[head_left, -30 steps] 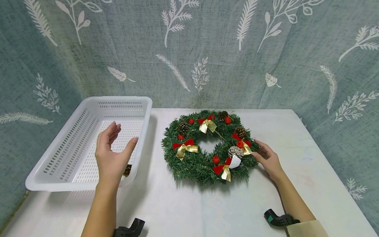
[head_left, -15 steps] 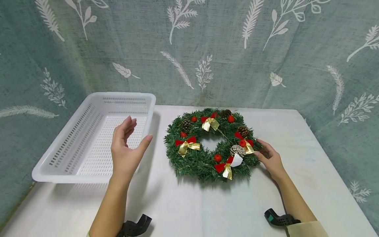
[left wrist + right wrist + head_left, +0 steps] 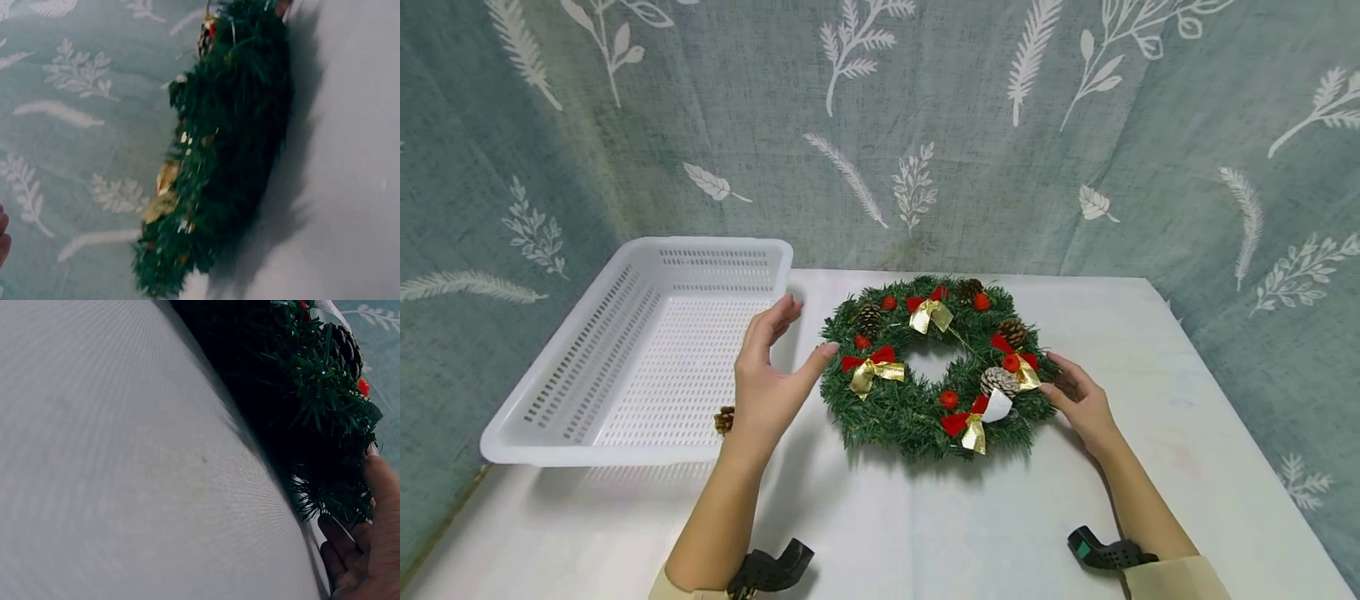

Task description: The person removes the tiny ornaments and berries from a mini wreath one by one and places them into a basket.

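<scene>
A green Christmas wreath (image 3: 887,421) lies on the white table, dressed with red-and-gold bows, pinecones and red berries. My right hand (image 3: 1081,407) grips its right edge. In the right wrist view the thumb (image 3: 382,481) is on the upper side of the greenery and the fingers (image 3: 340,550) curl at its underside. My left hand (image 3: 771,396) is held in the air between basket and wreath, thumb and fingers spread wide with nothing between them. Its thumb tip comes close to the wreath's left edge in the head view. The left wrist view shows the wreath (image 3: 231,125) side-on and blurred.
A white plastic basket (image 3: 568,457) with slotted walls stands at the left. Inside it a small brown pinecone (image 3: 724,420) shows beside my left wrist. A grey-green cloth (image 3: 760,192) with white leaf prints hangs behind the table (image 3: 985,533).
My left hand has moved right, from over the basket toward the wreath, with thumb and fingers still spread. The right hand keeps its place on the wreath, which has not moved on the table.
</scene>
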Tool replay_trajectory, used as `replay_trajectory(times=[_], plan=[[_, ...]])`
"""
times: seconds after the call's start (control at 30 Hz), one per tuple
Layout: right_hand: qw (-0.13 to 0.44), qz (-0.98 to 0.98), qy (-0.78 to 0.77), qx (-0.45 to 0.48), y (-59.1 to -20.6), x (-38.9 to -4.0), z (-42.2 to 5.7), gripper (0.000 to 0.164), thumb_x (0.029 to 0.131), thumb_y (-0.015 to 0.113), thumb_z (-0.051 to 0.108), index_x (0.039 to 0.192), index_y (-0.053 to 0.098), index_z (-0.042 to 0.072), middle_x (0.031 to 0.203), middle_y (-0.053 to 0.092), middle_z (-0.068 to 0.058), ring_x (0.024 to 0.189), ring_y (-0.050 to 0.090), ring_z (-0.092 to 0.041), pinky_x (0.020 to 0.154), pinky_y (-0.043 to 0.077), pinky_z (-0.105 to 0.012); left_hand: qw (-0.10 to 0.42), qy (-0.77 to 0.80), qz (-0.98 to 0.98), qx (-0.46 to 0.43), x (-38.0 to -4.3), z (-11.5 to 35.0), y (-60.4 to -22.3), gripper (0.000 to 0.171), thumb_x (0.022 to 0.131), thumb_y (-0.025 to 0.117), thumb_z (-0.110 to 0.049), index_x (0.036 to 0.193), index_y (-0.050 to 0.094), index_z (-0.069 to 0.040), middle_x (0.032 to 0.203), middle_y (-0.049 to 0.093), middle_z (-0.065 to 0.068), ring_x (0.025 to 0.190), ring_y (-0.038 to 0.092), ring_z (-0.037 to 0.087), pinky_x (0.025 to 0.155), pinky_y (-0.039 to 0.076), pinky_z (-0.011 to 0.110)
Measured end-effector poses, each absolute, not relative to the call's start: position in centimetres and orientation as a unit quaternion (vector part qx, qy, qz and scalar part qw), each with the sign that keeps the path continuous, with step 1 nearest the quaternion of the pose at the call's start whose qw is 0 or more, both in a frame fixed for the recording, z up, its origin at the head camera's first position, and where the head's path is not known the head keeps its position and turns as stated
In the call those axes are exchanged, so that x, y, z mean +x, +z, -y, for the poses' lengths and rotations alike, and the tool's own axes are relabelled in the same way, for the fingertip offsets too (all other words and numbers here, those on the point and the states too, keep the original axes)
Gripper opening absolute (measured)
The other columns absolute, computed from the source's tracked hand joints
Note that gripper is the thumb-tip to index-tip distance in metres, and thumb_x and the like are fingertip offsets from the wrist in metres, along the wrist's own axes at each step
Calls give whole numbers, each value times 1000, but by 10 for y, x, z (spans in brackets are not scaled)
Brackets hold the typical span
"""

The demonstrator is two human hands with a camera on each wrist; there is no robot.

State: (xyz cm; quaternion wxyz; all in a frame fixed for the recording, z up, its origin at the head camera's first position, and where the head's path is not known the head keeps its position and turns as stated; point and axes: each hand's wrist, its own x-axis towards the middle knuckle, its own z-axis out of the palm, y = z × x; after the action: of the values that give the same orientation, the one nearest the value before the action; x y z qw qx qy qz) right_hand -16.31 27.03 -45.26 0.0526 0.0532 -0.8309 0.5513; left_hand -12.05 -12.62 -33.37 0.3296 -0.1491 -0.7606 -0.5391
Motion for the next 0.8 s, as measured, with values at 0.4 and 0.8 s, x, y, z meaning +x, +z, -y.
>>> replay_trajectory(times=[0.4,0.8], plan=[[56,828,556,57,-455,-163,-269,53,92,61,8,140,42,1,96,52,10,92,51,3,78,42,-7,315,-544,757,-179,-125,95,-333,66,72,81,-4,132,53,-2,123,60,13,118,52,22,105,38,32],[55,827,556,55,-456,-164,-271,53,92,60,8,141,41,2,94,51,10,92,51,2,77,42,-7,256,-569,765,-157,-124,66,-337,64,76,80,-15,134,53,-7,125,60,7,117,52,16,102,40,36]])
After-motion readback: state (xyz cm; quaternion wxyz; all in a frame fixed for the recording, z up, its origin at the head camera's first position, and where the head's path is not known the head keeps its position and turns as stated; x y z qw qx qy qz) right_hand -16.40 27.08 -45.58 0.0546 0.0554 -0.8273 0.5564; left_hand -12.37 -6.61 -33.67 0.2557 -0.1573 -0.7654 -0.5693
